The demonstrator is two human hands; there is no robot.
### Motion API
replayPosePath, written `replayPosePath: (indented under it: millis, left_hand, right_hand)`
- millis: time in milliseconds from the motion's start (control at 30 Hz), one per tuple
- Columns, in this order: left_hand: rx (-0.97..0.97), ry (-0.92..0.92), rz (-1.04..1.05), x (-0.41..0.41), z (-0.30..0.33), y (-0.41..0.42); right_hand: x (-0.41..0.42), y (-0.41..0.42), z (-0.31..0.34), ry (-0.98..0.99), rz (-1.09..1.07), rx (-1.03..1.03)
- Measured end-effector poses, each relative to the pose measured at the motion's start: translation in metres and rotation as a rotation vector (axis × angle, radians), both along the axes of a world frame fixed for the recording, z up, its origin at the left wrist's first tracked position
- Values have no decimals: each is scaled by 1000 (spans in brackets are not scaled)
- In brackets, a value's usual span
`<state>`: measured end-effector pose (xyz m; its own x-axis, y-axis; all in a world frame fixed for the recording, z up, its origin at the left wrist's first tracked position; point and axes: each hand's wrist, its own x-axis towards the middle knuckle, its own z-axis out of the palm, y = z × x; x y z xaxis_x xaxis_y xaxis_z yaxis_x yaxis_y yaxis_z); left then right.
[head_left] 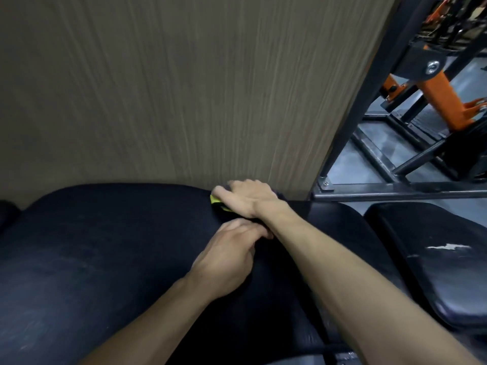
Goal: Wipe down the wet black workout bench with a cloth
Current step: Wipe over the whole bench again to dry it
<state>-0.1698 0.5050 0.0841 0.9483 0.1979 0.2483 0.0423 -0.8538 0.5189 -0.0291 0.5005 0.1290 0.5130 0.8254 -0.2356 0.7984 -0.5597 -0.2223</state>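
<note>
The black padded workout bench [105, 254] fills the lower part of the view, its surface faintly streaked. My right hand [247, 197] lies flat on the bench's far edge, pressing down a dark cloth with a yellow-green edge [217, 202]; most of the cloth is hidden under the palm. My left hand [229, 255] rests just nearer on the pad, its fingers curled and tucked under my right wrist. Whether the left fingers pinch part of the cloth is hidden.
A wood-grain wall panel [171, 88] rises right behind the bench. A second black pad [442, 259] with a torn white patch lies at the right. Beyond it stands a black and orange machine frame [434, 88] on grey floor.
</note>
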Motion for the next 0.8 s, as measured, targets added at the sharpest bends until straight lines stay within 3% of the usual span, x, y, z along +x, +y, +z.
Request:
replayPosePath:
  millis: [133, 267, 400, 600, 700, 800]
  left_hand:
    - [58, 47, -61, -13, 11, 8]
    - [44, -3, 83, -59, 12, 51]
    - [11, -21, 260, -117, 8, 101]
    - [112, 46, 373, -168, 9, 144]
    - [184, 93, 378, -191, 10, 159]
    - [235, 136, 393, -212, 7, 169]
  right_hand:
    - [54, -79, -2, -129, -122, 6]
    - [84, -138, 3, -182, -304, -34]
    - [41, -91, -1, -330, -258, -38]
    - [-79, 48, -16, -258, -1, 116]
    - [-82, 43, -18, -220, 47, 158]
    - [-63, -14, -22, -236, -18, 193]
